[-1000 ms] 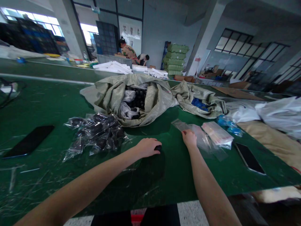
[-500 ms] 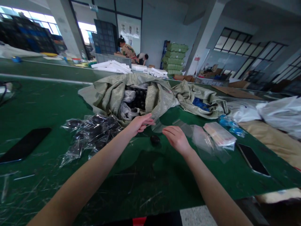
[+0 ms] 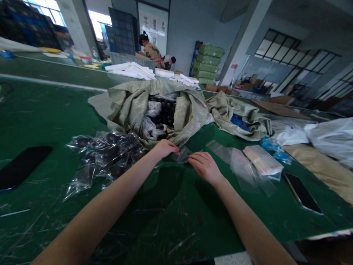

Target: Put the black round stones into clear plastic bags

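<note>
A small clear plastic bag [image 3: 182, 156] stretches between my two hands, a little above the green table. My left hand [image 3: 164, 148] pinches its left side, fingers closed. On the other side the fingertips of my right hand [image 3: 205, 166] are pressed together at the bag's right edge. Whether the black egg-shaped piece is inside the bag, I cannot make out. Left of my left hand lies a pile of black pieces in clear bags [image 3: 110, 154]. Beyond my hands, an open woven sack [image 3: 190, 110] holds many loose black pieces [image 3: 167, 112].
Flat clear bags [image 3: 242, 165] and a stack of bags [image 3: 263, 160] lie to the right, beside a phone [image 3: 302, 193]. A black tablet-like slab [image 3: 23, 165] rests at the left. A second sack [image 3: 255, 125] holds blue items. Two people work in the background.
Both hands have closed onto the clear bag, my left hand coming down slightly. The black piece that lay on the table between them no longer shows there. The view has shifted slightly.
</note>
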A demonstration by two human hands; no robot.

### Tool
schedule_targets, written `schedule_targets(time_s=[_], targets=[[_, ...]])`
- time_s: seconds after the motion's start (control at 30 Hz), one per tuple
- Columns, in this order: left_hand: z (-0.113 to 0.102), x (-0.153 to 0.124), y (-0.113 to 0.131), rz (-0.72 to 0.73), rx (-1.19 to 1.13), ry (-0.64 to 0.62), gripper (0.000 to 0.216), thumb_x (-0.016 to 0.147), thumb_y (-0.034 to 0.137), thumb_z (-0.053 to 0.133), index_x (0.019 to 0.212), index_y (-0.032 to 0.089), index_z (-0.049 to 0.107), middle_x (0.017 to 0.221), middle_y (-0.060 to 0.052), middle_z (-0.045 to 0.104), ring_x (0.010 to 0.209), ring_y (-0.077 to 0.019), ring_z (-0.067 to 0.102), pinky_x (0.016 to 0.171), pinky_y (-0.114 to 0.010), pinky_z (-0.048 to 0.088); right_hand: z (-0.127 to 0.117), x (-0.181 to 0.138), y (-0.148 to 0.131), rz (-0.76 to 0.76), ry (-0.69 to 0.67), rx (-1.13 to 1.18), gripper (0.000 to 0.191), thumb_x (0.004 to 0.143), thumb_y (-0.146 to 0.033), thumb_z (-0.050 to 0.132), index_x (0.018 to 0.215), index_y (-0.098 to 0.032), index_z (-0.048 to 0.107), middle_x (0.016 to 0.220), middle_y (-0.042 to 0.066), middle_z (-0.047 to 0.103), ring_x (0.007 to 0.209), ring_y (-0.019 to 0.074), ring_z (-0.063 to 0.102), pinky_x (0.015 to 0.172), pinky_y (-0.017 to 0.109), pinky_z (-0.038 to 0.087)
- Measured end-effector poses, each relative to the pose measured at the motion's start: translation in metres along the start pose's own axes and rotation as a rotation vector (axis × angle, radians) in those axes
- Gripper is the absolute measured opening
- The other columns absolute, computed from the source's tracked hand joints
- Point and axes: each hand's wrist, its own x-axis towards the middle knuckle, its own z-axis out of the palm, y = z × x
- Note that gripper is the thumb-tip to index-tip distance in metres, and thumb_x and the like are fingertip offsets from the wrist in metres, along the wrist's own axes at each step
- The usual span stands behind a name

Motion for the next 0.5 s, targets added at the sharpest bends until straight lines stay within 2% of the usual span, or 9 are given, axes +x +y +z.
schedule_targets(time_s=[0.13, 0.23, 0.3, 0.37, 0.5], targets=[[-0.016, -0.003, 0.006, 0.154, -0.042, 0.159, 0.021, 0.063, 0.030, 0.075, 0.077, 0.015, 0.077, 0.068, -0.003, 0.072, 0.054, -0.0110, 0.055, 0.052, -0.023, 0.039, 0.021, 0.002, 0.013, 0.547, 0.301, 0.139, 0.030, 0.094, -0.031, 0.047, 0.118, -0.016, 0.058, 0.116, 0.017, 0.062, 0.106, 0.0255, 0.060, 0.089, 0.045, 0.050], [-0.030, -0.009, 0.016, 0.261, -0.053, 0.289, 0.022, 0.062, 0.032, 0.077, 0.076, 0.015, 0.076, 0.071, -0.003, 0.073, 0.066, -0.0157, 0.063, 0.063, -0.026, 0.046, 0.030, 0.011, 0.019, 0.838, 0.370, 0.243, 0.030, 0.090, -0.035, 0.049, 0.108, -0.013, 0.059, 0.105, 0.016, 0.064, 0.085, 0.0227, 0.062, 0.077, 0.042, 0.053], [-0.034, -0.016, 0.025, 0.344, -0.034, 0.329, 0.021, 0.065, 0.032, 0.075, 0.076, 0.014, 0.074, 0.075, -0.004, 0.074, 0.070, -0.0174, 0.065, 0.069, -0.028, 0.049, 0.027, 0.024, 0.012, 0.903, 0.424, 0.358, 0.028, 0.087, -0.038, 0.055, 0.101, -0.014, 0.059, 0.093, 0.012, 0.065, 0.076, 0.0198, 0.062, 0.073, 0.039, 0.053], [-0.032, -0.024, 0.033, 0.453, -0.001, 0.327, 0.019, 0.069, 0.031, 0.073, 0.078, 0.014, 0.074, 0.081, -0.005, 0.075, 0.076, -0.0181, 0.067, 0.075, -0.029, 0.050, 0.020, 0.041, 0.000, 0.900, 0.471, 0.562, 0.028, 0.086, -0.041, 0.057, 0.098, -0.016, 0.059, 0.086, 0.007, 0.066, 0.072, 0.0172, 0.062, 0.068, 0.034, 0.054], [-0.021, -0.037, 0.046, 0.580, 0.010, 0.232, 0.016, 0.076, 0.029, 0.067, 0.080, 0.014, 0.070, 0.085, -0.006, 0.074, 0.078, -0.0173, 0.067, 0.075, -0.029, 0.050, 0.002, 0.078, -0.026, 0.889, 0.437, 0.861, 0.035, 0.078, -0.046, 0.068, 0.097, -0.017, 0.062, 0.090, 0.006, 0.069, 0.077, 0.0187, 0.066, 0.059, 0.029, 0.056]])
